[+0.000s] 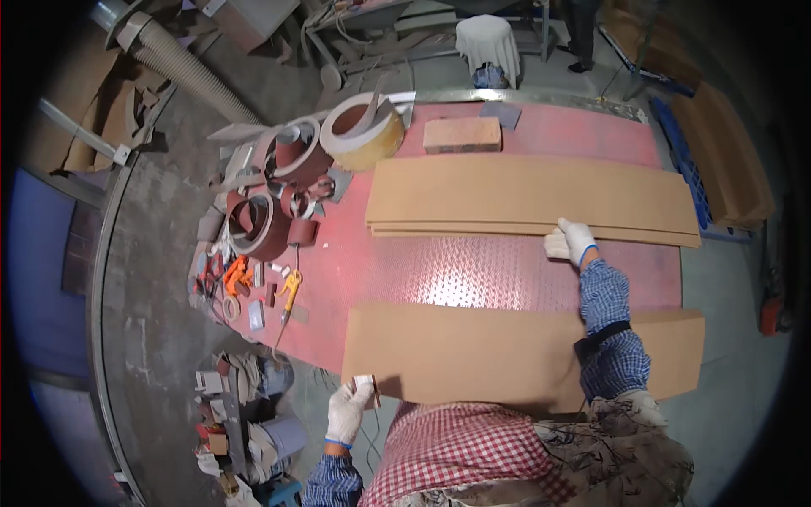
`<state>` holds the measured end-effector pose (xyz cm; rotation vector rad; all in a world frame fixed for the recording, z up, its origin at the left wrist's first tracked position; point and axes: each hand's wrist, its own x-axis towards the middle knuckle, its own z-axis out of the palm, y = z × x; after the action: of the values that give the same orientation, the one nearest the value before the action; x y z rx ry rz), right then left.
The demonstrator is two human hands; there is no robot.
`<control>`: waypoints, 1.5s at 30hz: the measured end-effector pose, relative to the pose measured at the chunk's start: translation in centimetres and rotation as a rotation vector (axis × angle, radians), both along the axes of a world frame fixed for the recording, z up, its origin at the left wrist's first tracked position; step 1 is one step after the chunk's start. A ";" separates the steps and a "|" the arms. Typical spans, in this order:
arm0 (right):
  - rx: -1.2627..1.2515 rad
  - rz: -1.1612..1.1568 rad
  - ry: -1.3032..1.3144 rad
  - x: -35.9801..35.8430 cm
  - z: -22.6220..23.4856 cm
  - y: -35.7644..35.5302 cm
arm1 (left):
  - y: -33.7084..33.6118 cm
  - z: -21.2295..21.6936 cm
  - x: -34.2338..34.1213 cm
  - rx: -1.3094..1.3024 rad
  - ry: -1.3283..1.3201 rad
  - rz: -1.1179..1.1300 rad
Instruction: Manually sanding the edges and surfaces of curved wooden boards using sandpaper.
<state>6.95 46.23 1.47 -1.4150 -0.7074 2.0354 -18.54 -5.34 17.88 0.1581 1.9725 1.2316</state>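
Observation:
My left hand (346,414), in a white glove, is closed round a small sanding block (367,386) with a pale top and a reddish-brown side. It is at the near left corner of a long brown board (460,351), which lies along the table's near edge. My right hand (572,242), also gloved, reaches across to the front edge of a stack of long brown boards (524,190). Its fingers are curled at that edge, with the thumb toward the top. My right forearm crosses above the near board and hides part of it.
The red table (321,287) has a perforated metal middle (473,270). Sanding-belt rolls (359,131), a yellow air blow gun (290,291) and an orange tool (237,275) lie at the left. A brick-like block (462,135) sits behind the stack. More brown boards (718,152) stand at the right.

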 end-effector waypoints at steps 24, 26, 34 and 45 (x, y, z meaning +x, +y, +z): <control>0.555 -0.559 -0.763 9.9 4.0 -40.3 | 5.1 -5.8 -18.4 -0.213 0.977 -1.026; 0.573 -0.602 -0.740 9.1 3.9 -41.5 | 6.1 -6.8 -19.0 -0.174 1.022 -1.111; 0.557 -0.521 -0.981 6.4 4.6 -42.0 | 8.0 -7.2 -19.9 -0.182 1.261 -1.403; 0.497 -0.578 -1.178 6.4 2.9 -40.1 | 8.3 -8.0 -18.9 -0.126 1.239 -1.430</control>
<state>13.33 6.12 4.36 -2.0831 -0.9782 0.4051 -37.48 2.93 9.92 2.1914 1.9039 -0.0972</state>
